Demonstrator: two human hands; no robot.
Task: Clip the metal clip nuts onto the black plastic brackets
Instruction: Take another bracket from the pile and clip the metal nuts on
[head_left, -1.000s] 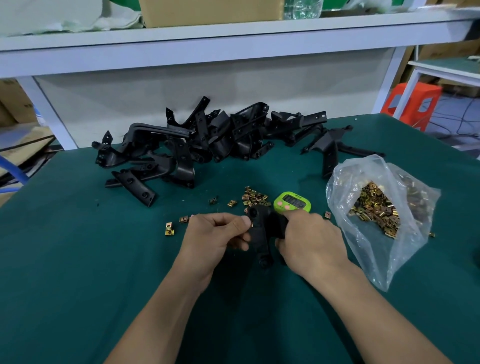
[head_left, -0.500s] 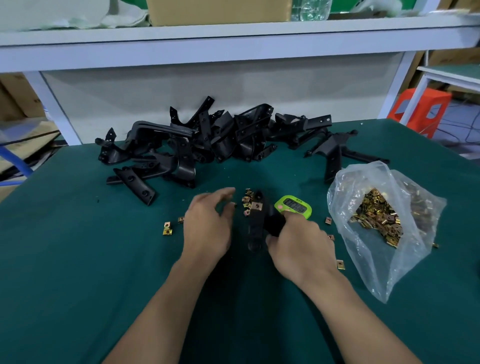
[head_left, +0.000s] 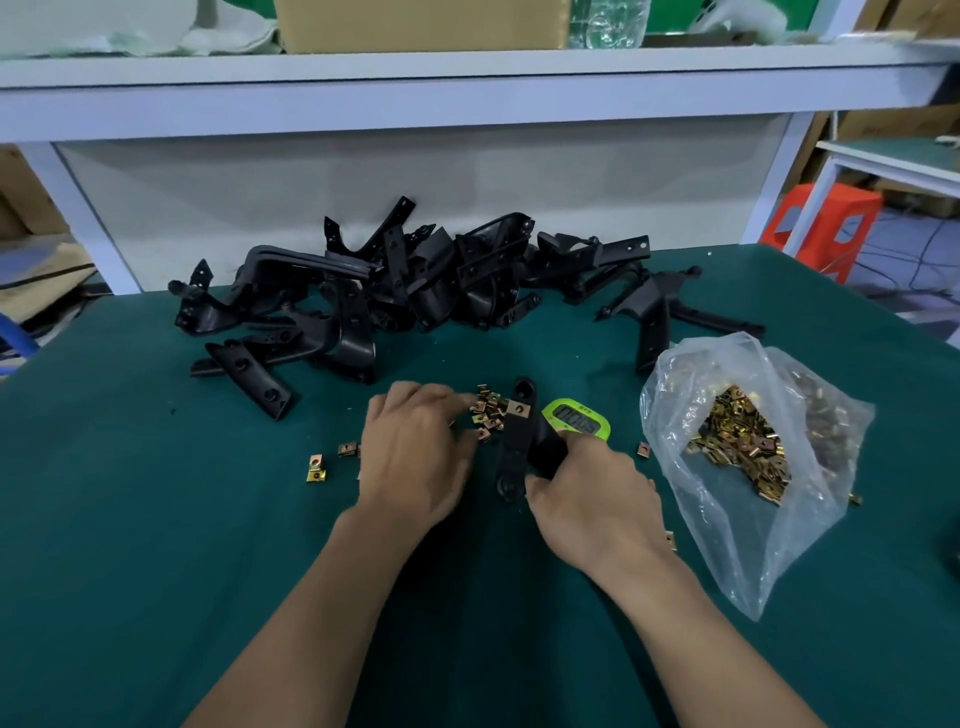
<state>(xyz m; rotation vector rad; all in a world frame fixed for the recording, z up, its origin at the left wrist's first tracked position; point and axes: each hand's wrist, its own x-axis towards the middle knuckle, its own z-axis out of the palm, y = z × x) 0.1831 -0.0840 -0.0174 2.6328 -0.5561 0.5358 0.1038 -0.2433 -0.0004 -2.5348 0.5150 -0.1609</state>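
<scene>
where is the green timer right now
In the head view the green timer lies right of centre on the table, just beyond the right hand, between the held black bracket and the bag of clip nuts.

Characters are noted on one item only: a green timer (head_left: 575, 420) lying on the tabletop (head_left: 156, 519). Dark segmented digits are shown on its grey display, slanted to the viewer. Four digits appear to be present, but their values cannot be read with certainty. A small printed mark above the display is too small to be read. The timer's near edge is covered by the right hand (head_left: 597, 499).
</scene>
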